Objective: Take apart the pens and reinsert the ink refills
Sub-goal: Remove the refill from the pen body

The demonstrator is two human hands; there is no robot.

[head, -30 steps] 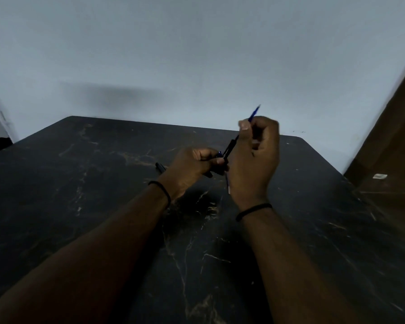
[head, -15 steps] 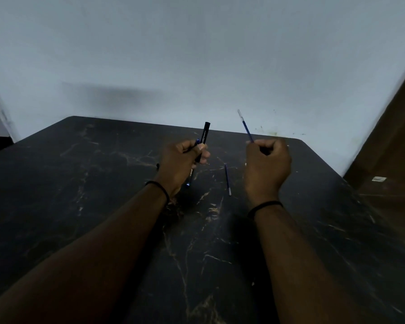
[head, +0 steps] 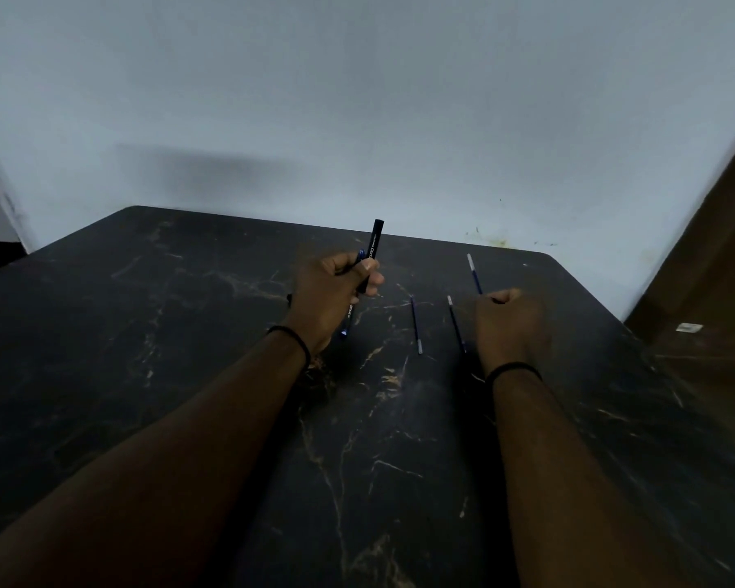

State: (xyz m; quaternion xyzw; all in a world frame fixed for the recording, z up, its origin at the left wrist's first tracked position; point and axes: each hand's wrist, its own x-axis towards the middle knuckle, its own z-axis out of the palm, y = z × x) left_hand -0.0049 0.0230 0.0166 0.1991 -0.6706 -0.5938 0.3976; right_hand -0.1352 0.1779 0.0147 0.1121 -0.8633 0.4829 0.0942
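My left hand (head: 332, 294) grips a black pen barrel (head: 374, 246) that stands up and tilts slightly right. A second dark pen piece with a bluish tip (head: 347, 322) sticks out below the same hand. My right hand (head: 512, 328) is curled into a fist and pinches a thin blue ink refill (head: 474, 274), whose pale tip points up and away. Two more blue refills lie on the dark marbled table (head: 187, 375) between my hands, one in the middle (head: 416, 326) and one close to my right hand (head: 456, 325).
The table's far edge meets a pale wall (head: 357, 99). A brown wooden panel (head: 713, 290) stands at the right beyond the table's corner. Both wrists wear thin black bands.
My hands have drawn apart. The right hand pulled the blue refill out of the barrel and moved right and lower with it. The left hand keeps the black barrel upright.
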